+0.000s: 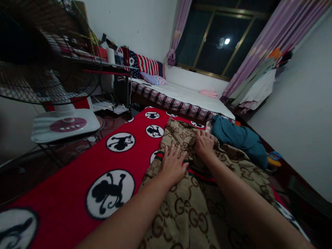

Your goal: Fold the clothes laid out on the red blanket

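A tan garment [186, 207] with a brown letter pattern and green-red striped bands lies spread and partly rumpled in front of me. My left hand [174, 164] rests flat on it beside a striped band, fingers spread. Farther forward and to the right, my right hand [204, 142] has its fingers curled into a rumpled part of the garment; the fingertips are hidden in the cloth. A small white strip [208, 126] shows just beyond that hand. Against the garment's far right side sits a bunched teal cloth [238, 138].
Under the garment is a red blanket [75, 176] with monkey figures in white circles. A fan [64, 121] stands on a stool at left, near a cluttered desk [111, 71]. A second bed [181, 91] lies beyond. Clothes [259, 86] hang along the right wall.
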The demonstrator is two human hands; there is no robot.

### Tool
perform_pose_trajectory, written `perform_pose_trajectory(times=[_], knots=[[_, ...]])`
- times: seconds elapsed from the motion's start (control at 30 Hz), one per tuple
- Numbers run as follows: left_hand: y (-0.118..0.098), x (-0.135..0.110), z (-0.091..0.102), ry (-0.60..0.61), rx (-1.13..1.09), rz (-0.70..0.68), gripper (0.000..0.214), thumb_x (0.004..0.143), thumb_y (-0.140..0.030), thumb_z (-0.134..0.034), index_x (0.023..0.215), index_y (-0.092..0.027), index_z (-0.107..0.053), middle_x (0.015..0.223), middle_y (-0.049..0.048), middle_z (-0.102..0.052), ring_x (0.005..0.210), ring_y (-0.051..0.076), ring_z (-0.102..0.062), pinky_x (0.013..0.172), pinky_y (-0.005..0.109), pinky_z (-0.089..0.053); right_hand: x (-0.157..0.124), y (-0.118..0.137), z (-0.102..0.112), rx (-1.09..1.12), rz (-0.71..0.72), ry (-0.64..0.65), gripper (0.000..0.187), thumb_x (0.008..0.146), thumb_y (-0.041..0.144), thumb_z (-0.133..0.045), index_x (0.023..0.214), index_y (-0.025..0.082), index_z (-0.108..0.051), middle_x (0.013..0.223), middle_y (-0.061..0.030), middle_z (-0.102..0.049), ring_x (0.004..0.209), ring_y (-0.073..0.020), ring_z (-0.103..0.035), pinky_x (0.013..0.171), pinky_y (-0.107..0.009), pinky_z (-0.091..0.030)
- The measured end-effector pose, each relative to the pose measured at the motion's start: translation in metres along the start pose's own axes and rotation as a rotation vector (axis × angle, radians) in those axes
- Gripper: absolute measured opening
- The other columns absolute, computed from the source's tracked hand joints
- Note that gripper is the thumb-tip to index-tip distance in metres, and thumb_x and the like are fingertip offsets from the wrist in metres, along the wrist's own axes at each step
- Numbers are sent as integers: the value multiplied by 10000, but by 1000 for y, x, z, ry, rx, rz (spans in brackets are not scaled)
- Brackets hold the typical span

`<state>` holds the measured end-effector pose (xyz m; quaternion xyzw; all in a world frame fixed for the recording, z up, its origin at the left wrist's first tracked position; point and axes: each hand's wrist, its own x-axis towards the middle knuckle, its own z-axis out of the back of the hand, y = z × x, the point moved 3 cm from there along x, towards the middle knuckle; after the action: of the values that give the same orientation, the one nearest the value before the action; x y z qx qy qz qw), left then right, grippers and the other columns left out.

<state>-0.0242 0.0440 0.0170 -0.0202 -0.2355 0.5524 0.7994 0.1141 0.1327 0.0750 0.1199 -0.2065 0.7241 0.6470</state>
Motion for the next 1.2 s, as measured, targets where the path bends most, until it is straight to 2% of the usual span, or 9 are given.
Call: perform_pose_trajectory(times=[0.07,0.17,0.33,0.43,0.57,0.7,0.93,1.03,1.2], knots=[[-1,-1,2,-40,24,76,623,882,-547,-430,1397,-197,-461,1542,112,-289,1443,345,-126,1164,558,-37,10,22,4,102,262,-103,412,889,138,-417,1280,158,-545,1345,-156,-524,1230,-295,-459,1042,-468,-320],[0,-1,4,-41,28,198,795,831,-607,-462,1412,-66,-419,1538,193,-255,1434,407,-83,1167,549,-40,23,45,-14,242,548,63,416,946,268,-416,1353,246,-496,1468,-50,-425,1364,-245,-319,1108,-421,-270],[2,-1,4,4,46,249,734,879,-554,-402,1426,-65,-399,1515,178,-318,1422,400,-156,1164,537,-82,38,46,-66,294,266,359,498,995,435,-258,1468,288,-315,1583,-59,-176,1436,-270,-199,1112,-556,-212],[4,0,2,31,62,207,626,907,-490,-380,1419,-135,-430,1505,136,-358,1415,362,-219,1160,514,-119,41,49,-72,288,175,434,528,993,456,-250,1488,274,-264,1590,-85,-118,1451,-284,-136,1116,-579,-178],[8,-1,-1,20,53,152,527,909,-462,-399,1382,-249,-490,1514,88,-356,1404,346,-256,1149,506,-132,25,47,-49,263,190,471,546,982,432,-321,1488,231,-277,1575,-110,-181,1441,-279,-181,1119,-507,-235],[10,-2,-3,13,46,119,453,906,-435,-421,1342,-362,-520,1517,26,-358,1396,349,-267,1135,513,-136,-22,18,-6,279,268,434,423,943,320,-427,1345,223,-513,1377,-66,-537,1257,-204,-496,1021,-314,-391],[8,-3,0,-9,44,66,415,894,-398,-457,1296,-404,-559,1470,38,-428,1365,362,-321,1106,526,-191,-99,-114,60,339,-77,-135,277,840,168,-446,960,193,-694,1056,-73,-688,984,-215,-627,870,-323,-466],[6,-3,5,-37,34,58,377,889,-368,-468,1231,-363,-627,1424,62,-481,1324,326,-391,1095,483,-246,-116,-140,56,331,-223,-2,229,826,241,-520,975,185,-685,952,-63,-703,869,-208,-641,791,-311,-475],[7,-4,14,-87,-36,62,324,890,-310,-454,1095,-318,-704,1304,46,-582,1224,231,-492,1047,389,-351,-124,-121,53,210,-162,158,497,771,426,-652,1210,200,-601,1102,-83,-628,915,-226,-611,755,-320,-461]])
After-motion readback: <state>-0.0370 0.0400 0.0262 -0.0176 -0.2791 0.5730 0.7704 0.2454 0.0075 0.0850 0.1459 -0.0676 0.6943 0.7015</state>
